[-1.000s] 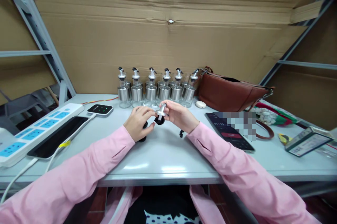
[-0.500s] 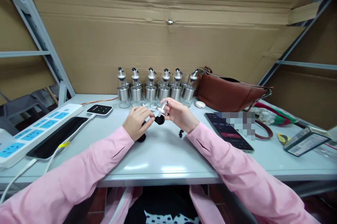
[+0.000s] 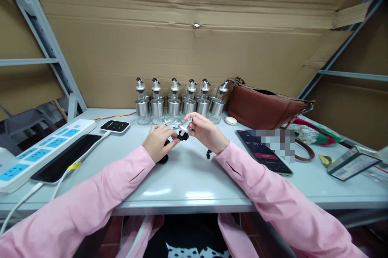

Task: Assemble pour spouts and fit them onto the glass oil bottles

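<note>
My right hand [image 3: 206,133] pinches a small silver pourer spout [image 3: 184,125] with a black stopper [image 3: 183,136] at its lower end, held just above the table. My left hand [image 3: 158,141] meets it from the left, fingertips on the black stopper. Another black stopper [image 3: 163,158] lies under my left hand, and a small black part [image 3: 208,154] lies by my right wrist. A few loose silver spouts [image 3: 170,123] lie just behind my hands. Behind them stands a row of several glass oil bottles [image 3: 173,106] with steel bands and pourer tops.
A brown leather bag [image 3: 263,106] sits at the back right, with a phone [image 3: 264,151] and a boxed item [image 3: 351,162] in front of it. On the left are a white power strip [image 3: 39,149], a dark phone [image 3: 65,157] and a small black device [image 3: 115,126]. Cardboard lines the back.
My left fingers pulled back a little, then closed in again on the black stopper. The spout in my right hand tilted and dropped slightly.
</note>
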{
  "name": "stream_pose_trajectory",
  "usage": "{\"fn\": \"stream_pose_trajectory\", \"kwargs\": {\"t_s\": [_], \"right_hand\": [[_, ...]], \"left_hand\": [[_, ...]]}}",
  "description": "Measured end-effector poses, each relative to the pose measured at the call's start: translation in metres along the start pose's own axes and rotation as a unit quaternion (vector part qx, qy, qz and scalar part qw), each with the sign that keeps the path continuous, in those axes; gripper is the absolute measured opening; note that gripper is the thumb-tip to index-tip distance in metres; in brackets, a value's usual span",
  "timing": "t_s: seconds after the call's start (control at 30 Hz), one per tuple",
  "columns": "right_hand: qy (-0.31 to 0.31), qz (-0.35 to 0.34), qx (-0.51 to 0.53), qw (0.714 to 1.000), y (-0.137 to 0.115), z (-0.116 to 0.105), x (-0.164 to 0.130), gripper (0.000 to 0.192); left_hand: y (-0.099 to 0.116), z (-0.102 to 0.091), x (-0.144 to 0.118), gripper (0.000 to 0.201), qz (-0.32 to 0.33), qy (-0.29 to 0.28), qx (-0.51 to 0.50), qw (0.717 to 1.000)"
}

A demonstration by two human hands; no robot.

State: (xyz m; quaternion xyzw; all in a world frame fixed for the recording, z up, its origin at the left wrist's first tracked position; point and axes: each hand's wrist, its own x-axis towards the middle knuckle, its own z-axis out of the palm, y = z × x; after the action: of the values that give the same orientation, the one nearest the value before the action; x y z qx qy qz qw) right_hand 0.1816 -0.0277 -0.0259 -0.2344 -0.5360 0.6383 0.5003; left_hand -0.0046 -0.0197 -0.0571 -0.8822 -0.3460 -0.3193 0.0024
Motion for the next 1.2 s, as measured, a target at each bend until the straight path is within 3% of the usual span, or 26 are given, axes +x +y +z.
{"fn": "stream_pose_trajectory", "kwargs": {"t_s": [0.6,0.97,1.2], "right_hand": [[0.008,-0.004,-0.016,1.000,-0.0002,0.0014,0.0007,0.022],[0.086,-0.035,-0.008,0.996,-0.0041,-0.0031,0.0024,0.020],[0.030,0.001,-0.007,1.000,-0.0010,-0.0031,0.0026,0.020]], "left_hand": [[0.0006,-0.0015,-0.0006,0.005,-0.034,0.023,-0.006,0.999],[0.0023,-0.0033,-0.0011,0.005,0.003,0.091,0.008,0.996],[0.0065,-0.0074,-0.0005,0.009,-0.003,0.119,0.008,0.993]]}}
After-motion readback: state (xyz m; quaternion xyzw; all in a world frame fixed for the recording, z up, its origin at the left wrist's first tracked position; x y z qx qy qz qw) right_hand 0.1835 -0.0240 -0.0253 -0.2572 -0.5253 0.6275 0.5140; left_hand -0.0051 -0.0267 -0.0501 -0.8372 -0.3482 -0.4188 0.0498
